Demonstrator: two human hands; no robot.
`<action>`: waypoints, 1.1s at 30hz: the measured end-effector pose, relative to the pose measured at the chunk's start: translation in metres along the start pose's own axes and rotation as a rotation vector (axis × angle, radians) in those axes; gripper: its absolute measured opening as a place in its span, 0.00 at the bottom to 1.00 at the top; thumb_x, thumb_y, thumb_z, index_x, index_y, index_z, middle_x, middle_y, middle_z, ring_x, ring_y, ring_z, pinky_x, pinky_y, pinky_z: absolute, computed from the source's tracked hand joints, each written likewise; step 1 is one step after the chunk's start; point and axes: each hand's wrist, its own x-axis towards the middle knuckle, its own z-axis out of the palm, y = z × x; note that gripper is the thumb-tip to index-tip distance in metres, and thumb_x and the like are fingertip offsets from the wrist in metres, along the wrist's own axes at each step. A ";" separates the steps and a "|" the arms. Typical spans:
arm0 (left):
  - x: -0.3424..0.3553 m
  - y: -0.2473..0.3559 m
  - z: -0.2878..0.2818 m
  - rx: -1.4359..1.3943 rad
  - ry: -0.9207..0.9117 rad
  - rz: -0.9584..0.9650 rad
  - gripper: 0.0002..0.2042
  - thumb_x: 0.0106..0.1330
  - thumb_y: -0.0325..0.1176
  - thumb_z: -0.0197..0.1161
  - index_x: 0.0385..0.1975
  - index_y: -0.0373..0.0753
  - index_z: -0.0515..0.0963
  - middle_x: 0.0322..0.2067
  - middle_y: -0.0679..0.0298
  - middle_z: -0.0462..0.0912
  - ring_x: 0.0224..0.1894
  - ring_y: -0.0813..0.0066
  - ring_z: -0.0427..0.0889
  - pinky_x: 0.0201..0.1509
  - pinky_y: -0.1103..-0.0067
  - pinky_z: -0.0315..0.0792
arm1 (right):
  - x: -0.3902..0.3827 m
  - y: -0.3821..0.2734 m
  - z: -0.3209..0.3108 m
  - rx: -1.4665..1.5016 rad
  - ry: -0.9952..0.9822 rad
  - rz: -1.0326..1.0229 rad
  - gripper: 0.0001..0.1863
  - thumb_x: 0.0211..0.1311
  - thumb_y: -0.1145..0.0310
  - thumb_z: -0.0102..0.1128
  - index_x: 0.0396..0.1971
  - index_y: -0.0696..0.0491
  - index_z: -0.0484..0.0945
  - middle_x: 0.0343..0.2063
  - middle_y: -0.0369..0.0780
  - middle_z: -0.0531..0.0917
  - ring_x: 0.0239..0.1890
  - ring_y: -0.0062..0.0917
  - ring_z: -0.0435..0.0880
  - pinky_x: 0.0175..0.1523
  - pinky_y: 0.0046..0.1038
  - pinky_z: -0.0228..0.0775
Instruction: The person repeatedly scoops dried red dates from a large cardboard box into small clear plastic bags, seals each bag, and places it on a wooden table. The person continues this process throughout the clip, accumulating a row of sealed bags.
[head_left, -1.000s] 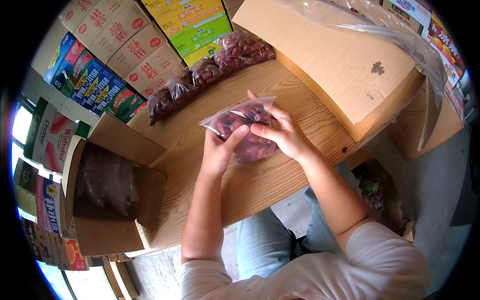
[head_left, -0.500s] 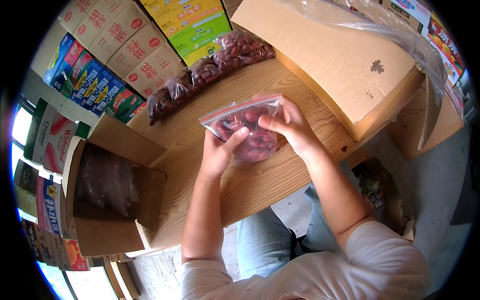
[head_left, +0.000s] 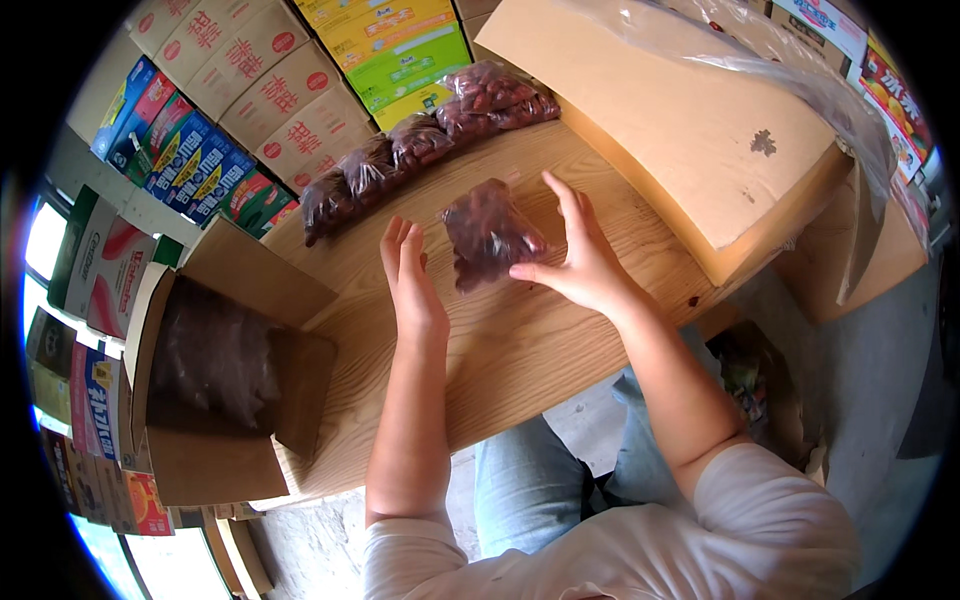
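A clear plastic bag of dark red dried fruit, which look like jujubes (head_left: 492,235), is between my two hands over the wooden table. Whether it lies on the wood or is just off it, I cannot tell. My left hand (head_left: 412,285) is to the left of the bag, apart from it, fingers stretched up and nothing in them. On the other side my right hand (head_left: 585,262) has its thumb and fingers spread wide. Its thumb tip is at the bag's lower right edge; contact is unclear.
Several filled bags of the same fruit (head_left: 420,143) line the far side of the table (head_left: 530,350). An open carton (head_left: 215,465) holding clear plastic is at the left. A large cardboard box (head_left: 670,130) occupies the right. Stacked cartons (head_left: 250,75) stand behind.
Both hands have let go of the bag and moved apart. The bag has turned over, and its red zip edge, uppermost before, is no longer plainly seen.
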 end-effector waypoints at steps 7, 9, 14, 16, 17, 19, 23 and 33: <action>0.002 -0.004 -0.004 -0.022 0.087 0.153 0.21 0.64 0.39 0.53 0.58 0.41 0.69 0.57 0.65 0.70 0.58 0.74 0.65 0.62 0.73 0.53 | 0.018 -0.044 0.023 -0.606 -0.276 -0.191 0.43 0.44 0.78 0.68 0.63 0.33 0.66 0.70 0.43 0.51 0.71 0.46 0.52 0.62 0.55 0.60; 0.001 0.000 -0.001 -0.036 0.095 0.145 0.21 0.64 0.38 0.53 0.57 0.42 0.70 0.57 0.66 0.70 0.57 0.75 0.65 0.61 0.75 0.53 | 0.028 -0.042 0.036 -0.754 -0.369 -0.209 0.42 0.46 0.80 0.65 0.63 0.33 0.66 0.70 0.41 0.51 0.71 0.45 0.50 0.61 0.53 0.63; -0.006 0.011 0.002 -0.061 0.108 0.084 0.20 0.64 0.36 0.52 0.57 0.41 0.70 0.56 0.66 0.70 0.55 0.77 0.65 0.58 0.76 0.55 | 0.047 -0.043 0.053 -0.802 -0.444 -0.354 0.28 0.51 0.75 0.60 0.54 0.39 0.74 0.61 0.40 0.64 0.64 0.42 0.62 0.47 0.45 0.74; -0.007 0.010 0.002 -0.102 0.120 0.097 0.20 0.64 0.35 0.51 0.56 0.40 0.69 0.55 0.67 0.70 0.53 0.78 0.65 0.57 0.77 0.55 | 0.051 -0.051 0.046 -0.763 -0.444 -0.352 0.26 0.51 0.76 0.59 0.52 0.40 0.75 0.58 0.39 0.67 0.62 0.40 0.64 0.44 0.42 0.76; -0.007 0.010 0.001 -0.122 0.125 0.104 0.20 0.64 0.34 0.51 0.56 0.40 0.69 0.54 0.67 0.70 0.52 0.78 0.65 0.57 0.78 0.55 | 0.055 -0.049 0.048 -0.750 -0.376 -0.424 0.25 0.52 0.77 0.59 0.52 0.41 0.76 0.58 0.38 0.67 0.62 0.39 0.64 0.43 0.40 0.77; -0.007 0.013 0.001 -0.168 0.164 0.078 0.18 0.64 0.32 0.50 0.55 0.40 0.70 0.53 0.68 0.71 0.48 0.80 0.65 0.55 0.79 0.56 | 0.069 -0.044 0.054 -0.719 -0.239 -0.564 0.24 0.52 0.78 0.59 0.50 0.41 0.77 0.58 0.37 0.68 0.62 0.36 0.65 0.41 0.36 0.78; -0.003 0.011 -0.002 -0.223 0.204 0.045 0.17 0.64 0.29 0.50 0.53 0.38 0.70 0.45 0.68 0.70 0.42 0.82 0.64 0.47 0.82 0.58 | 0.135 -0.065 0.068 -0.696 -0.069 -0.672 0.33 0.36 0.75 0.74 0.49 0.39 0.76 0.58 0.31 0.69 0.62 0.31 0.66 0.51 0.34 0.80; -0.003 -0.002 -0.001 -0.232 0.138 -0.064 0.14 0.64 0.24 0.50 0.50 0.36 0.70 0.42 0.66 0.71 0.39 0.80 0.65 0.46 0.83 0.63 | 0.257 0.011 0.111 -0.856 -0.171 -0.366 0.34 0.45 0.78 0.65 0.55 0.36 0.73 0.63 0.32 0.66 0.65 0.33 0.64 0.59 0.43 0.69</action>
